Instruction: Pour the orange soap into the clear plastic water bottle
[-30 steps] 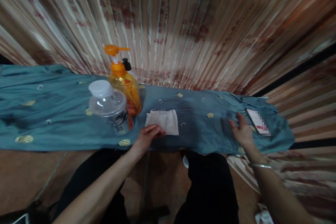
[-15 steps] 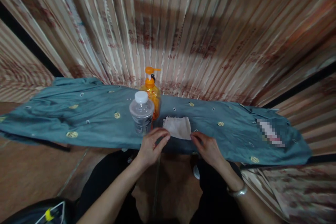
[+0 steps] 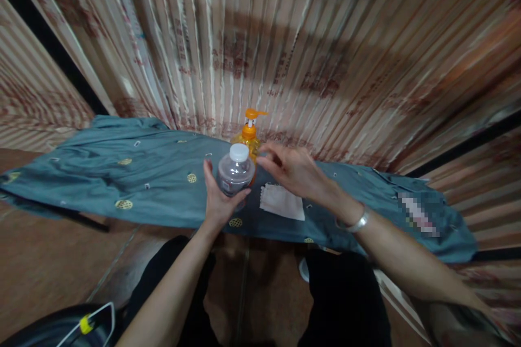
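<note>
A clear plastic bottle with a white cap (image 3: 236, 173) is upright near the middle of the cloth-covered surface. My left hand (image 3: 218, 198) is wrapped round its lower left side, thumb across the front. Right behind the bottle is an orange pump bottle (image 3: 249, 133), partly hidden. My right hand (image 3: 287, 165) hovers just right of both bottles, its fingers curled and apart, with nothing seen between them. Below that hand a small white cloth (image 3: 282, 201) lies flat.
A teal cloth with yellow patterns (image 3: 163, 173) covers the narrow surface. Behind it hangs a pleated curtain (image 3: 260, 38). A blurred-out item (image 3: 419, 214) lies at the right. A black round object with a yellow-marked wire handle (image 3: 86, 324) is at the lower left.
Both hands have left the white cloth. My left hand has closed round the clear bottle, and my right hand has risen toward the bottles. The view has shifted slightly.
</note>
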The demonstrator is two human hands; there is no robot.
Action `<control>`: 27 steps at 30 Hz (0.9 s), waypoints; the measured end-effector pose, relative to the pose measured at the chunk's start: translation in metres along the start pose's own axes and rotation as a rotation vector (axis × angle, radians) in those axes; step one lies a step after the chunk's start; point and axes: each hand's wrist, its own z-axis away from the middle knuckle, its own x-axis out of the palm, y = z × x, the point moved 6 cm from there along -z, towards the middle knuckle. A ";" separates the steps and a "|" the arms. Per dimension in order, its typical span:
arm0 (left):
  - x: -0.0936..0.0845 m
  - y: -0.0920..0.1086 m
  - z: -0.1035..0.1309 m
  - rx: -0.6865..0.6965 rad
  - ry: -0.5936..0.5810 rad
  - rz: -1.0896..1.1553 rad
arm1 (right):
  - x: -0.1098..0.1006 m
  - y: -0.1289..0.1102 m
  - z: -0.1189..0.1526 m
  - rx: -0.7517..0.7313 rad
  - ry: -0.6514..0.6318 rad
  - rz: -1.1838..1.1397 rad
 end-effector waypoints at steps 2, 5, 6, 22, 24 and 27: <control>0.003 -0.009 -0.004 -0.083 -0.008 0.051 | 0.002 -0.006 -0.028 0.017 -0.036 0.117; 0.008 -0.016 -0.005 -0.157 -0.044 0.085 | 0.009 -0.017 -0.061 -0.045 -0.041 0.217; 0.009 -0.017 -0.005 -0.174 -0.048 0.090 | 0.012 -0.020 -0.068 -0.083 -0.032 0.228; 0.012 -0.036 -0.008 -0.126 -0.017 -0.037 | 0.015 -0.050 -0.068 -0.229 -0.317 0.535; 0.012 -0.037 -0.009 -0.110 -0.012 -0.065 | 0.012 -0.051 -0.068 -0.251 -0.355 0.532; 0.011 -0.039 -0.010 -0.090 -0.006 -0.099 | 0.011 -0.047 -0.069 -0.320 -0.380 0.451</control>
